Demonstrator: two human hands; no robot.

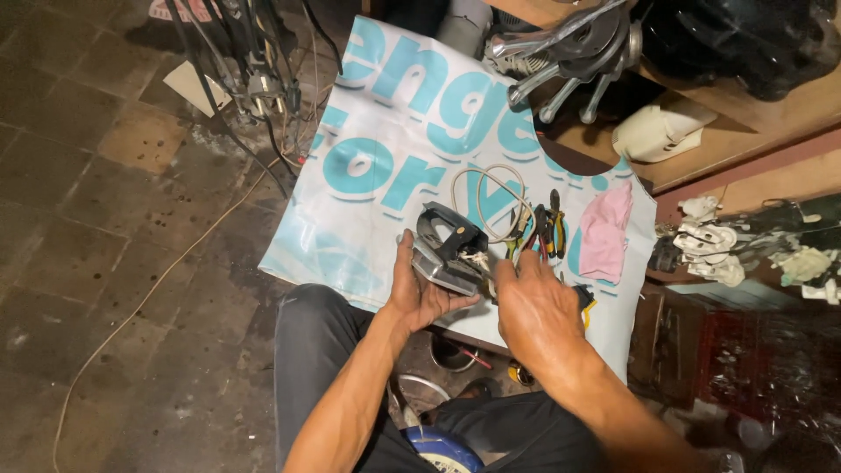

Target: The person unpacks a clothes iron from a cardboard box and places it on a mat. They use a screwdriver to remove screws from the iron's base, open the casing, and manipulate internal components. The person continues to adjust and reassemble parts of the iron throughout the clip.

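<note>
1. Here, a white banner with teal lettering (385,131) covers the floor.
2. The pink cloth (606,229) lies on its right part.
3. The clothes iron (447,250) sits mid-banner, gripped by the left hand (419,293).
4. The right hand (534,307) is closed at the iron's wires; its grasp cannot be confirmed.
5. The pliers (550,226) rest just beside the iron.

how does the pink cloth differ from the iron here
The pink cloth is soft, crumpled and matte; the iron is hard, dark and shiny metal. The cloth lies untouched, while the left hand grips the iron and the right hand works at its rear. Both sit over the white-and-teal banner.
</note>
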